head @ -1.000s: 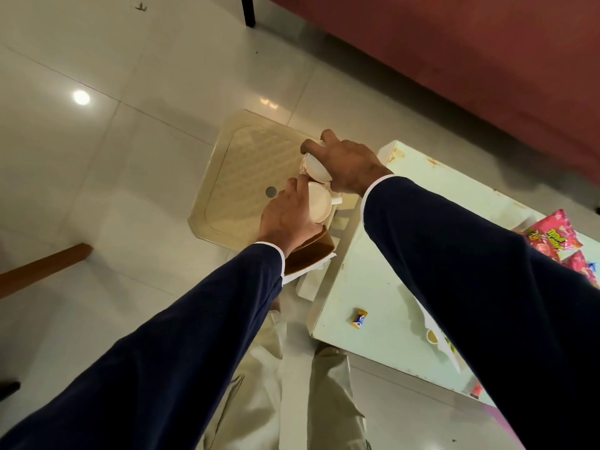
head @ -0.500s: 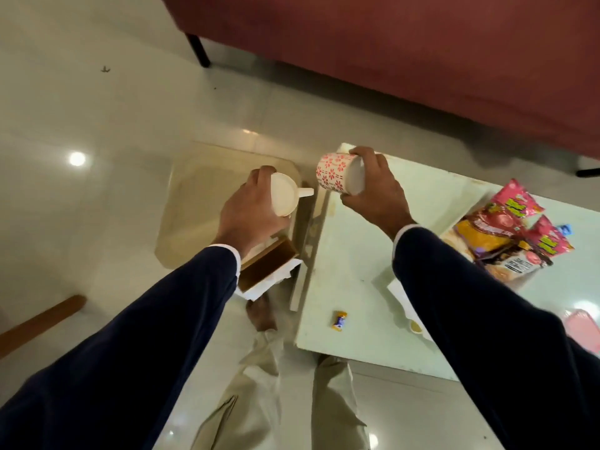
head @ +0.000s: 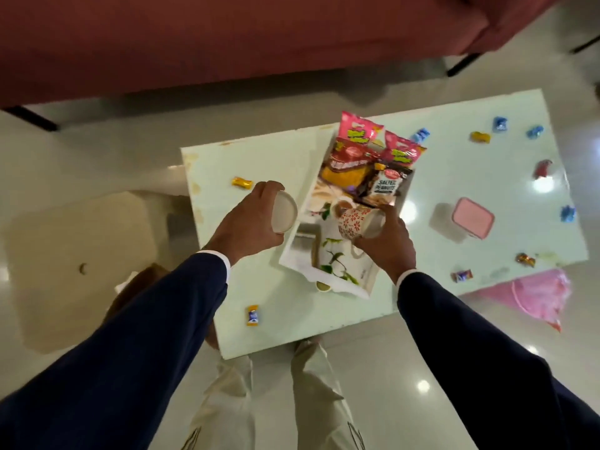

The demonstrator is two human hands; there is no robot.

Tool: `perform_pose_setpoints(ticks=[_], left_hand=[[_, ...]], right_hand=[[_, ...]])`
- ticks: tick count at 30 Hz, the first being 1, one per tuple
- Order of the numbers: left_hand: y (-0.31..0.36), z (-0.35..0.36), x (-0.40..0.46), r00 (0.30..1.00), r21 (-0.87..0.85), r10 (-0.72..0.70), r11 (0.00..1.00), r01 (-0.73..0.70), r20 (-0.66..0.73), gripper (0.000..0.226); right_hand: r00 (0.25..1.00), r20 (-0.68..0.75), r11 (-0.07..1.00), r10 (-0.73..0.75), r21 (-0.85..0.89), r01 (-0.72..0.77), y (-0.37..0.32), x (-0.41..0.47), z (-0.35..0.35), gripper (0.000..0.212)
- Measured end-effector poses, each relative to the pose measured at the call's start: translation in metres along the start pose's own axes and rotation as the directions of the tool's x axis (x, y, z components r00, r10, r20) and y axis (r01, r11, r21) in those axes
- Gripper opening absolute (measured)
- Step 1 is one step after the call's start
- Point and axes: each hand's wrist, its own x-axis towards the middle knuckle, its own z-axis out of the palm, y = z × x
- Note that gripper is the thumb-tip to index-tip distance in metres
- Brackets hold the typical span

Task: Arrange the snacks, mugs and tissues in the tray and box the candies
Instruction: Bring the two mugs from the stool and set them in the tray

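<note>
Head view looks down on a pale green rectangular tabletop with a white leaf-printed rectangular tray near its middle. The right hand holds a white mug with a red flower pattern tilted on its side over the tray, fingers wrapped round its body. The left hand hovers just left of the tray, fingers curled round a plain cream mug whose mouth faces the camera. Snack packets, pink, red and one marked salted peanuts, lie piled at the tray's far end. Right of the tray stands a pink lidded plastic box. Wrapped candies lie scattered around the tray on the tabletop.
</note>
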Motion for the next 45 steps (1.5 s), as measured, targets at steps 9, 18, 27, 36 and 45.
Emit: perform_pose_setpoints(ticks=[9, 18, 27, 36, 45], left_hand=[[0.045, 0.052, 0.052, 0.982, 0.145, 0.115, 0.98, -0.137, 0.152, 0.09], [0.062, 0.084, 0.083, 0.997, 0.158, -0.016, 0.987, 0.004, 0.074, 0.089], [0.064, 0.09, 0.104, 0.991, 0.154, 0.037, 0.987, -0.056, 0.125, 0.088], [0.063, 0.098, 0.116, 1.0, 0.177, 0.019, 0.984, -0.021, 0.011, 0.087], [0.061, 0.089, 0.127, 0.976, 0.296, 0.158, 0.934, -0.198, 0.153, 0.1]], right_hand=[[0.996, -0.07, 0.998, 0.059, 0.008, -0.059, 0.031, 0.036, 0.011, 0.089], [0.986, -0.157, 0.969, -0.053, -0.245, 0.013, 0.039, 0.05, 0.011, 0.081], [0.979, -0.165, 0.96, -0.116, -0.273, 0.068, 0.048, 0.053, 0.014, 0.087], [0.979, -0.122, 0.962, -0.16, -0.243, 0.127, 0.053, 0.053, 0.009, 0.091], [0.973, -0.111, 0.953, -0.204, -0.251, 0.171, 0.053, 0.054, 0.007, 0.087]])
